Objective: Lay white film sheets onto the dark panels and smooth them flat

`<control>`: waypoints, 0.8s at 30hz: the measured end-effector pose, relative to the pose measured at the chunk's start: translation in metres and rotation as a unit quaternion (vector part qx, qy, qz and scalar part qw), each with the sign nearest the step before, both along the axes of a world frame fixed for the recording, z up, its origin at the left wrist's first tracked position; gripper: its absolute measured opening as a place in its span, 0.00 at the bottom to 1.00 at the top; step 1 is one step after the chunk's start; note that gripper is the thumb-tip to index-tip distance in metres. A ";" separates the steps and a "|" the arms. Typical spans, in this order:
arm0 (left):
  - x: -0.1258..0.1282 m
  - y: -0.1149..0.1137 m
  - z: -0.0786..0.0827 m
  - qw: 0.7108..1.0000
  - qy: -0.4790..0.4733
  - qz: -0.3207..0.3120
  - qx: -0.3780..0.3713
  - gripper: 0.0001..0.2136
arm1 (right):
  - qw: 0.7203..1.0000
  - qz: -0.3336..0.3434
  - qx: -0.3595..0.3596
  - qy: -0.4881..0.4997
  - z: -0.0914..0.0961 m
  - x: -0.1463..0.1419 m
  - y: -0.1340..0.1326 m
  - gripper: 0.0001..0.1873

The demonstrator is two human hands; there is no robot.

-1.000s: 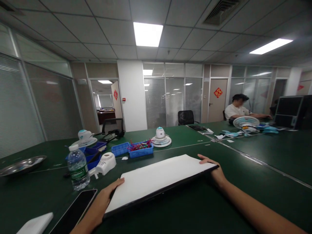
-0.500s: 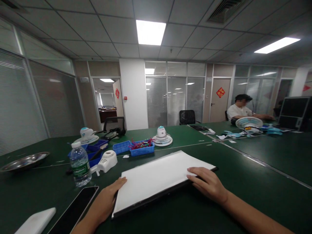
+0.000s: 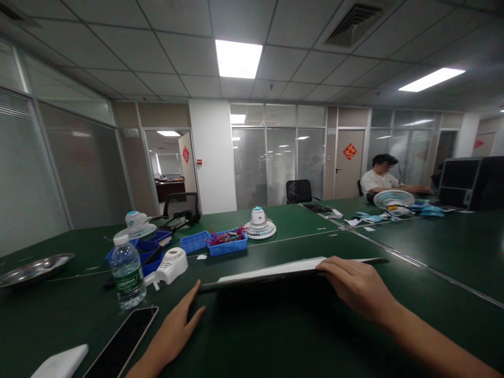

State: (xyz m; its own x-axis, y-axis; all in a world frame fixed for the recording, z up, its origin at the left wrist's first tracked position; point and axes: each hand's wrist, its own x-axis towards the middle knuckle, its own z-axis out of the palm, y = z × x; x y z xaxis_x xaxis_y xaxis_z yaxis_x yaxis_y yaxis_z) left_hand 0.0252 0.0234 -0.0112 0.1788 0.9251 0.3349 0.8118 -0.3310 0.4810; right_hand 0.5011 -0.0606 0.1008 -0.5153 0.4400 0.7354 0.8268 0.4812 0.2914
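A flat white board with a dark edge and underside (image 3: 271,271) is seen almost edge-on, tilted above the green table. My right hand (image 3: 356,286) grips its near edge right of the middle, with the thumb side hidden. At the board's left corner is my left hand (image 3: 175,328), its fingers stretched and the thumb spread apart. One fingertip is at the corner; whether it presses there I cannot tell. Left of that hand lie a black-screened phone (image 3: 124,344) and a white flat object (image 3: 61,362). A water bottle (image 3: 128,275) stands just behind the phone.
Beyond the board are a blue tray of coloured wires (image 3: 227,249), a white fan part (image 3: 260,226) and a white plastic housing (image 3: 173,265). A metal dish (image 3: 35,270) lies far left. At the right back a person (image 3: 380,178) sits near another fan part (image 3: 394,199).
The board has tipped so that its white face, broadly visible before, shows only as a thin strip. It has moved slightly right, and my left hand's fingers have come off its top face and spread.
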 end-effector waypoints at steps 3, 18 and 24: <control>-0.003 0.004 -0.005 1.000 0.022 -0.003 -0.004 0.33 | 0.992 -0.105 -0.066 -0.016 0.017 0.023 -0.023 0.13; -0.010 0.006 -0.013 0.999 0.030 -0.013 -0.001 0.30 | 0.927 -0.341 -0.148 -0.057 0.016 0.111 -0.006 0.15; -0.013 0.006 -0.013 0.999 0.029 -0.019 -0.004 0.29 | 0.936 -0.319 -0.131 -0.066 -0.017 0.115 0.013 0.18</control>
State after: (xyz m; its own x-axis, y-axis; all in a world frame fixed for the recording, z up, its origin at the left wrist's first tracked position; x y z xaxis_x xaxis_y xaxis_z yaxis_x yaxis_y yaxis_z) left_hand 0.0127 0.0299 -0.0245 0.2328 0.9200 0.3153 0.8253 -0.3584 0.4363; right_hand 0.6166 -0.0472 0.0835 -0.1646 0.8457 0.5076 0.9353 -0.0297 0.3527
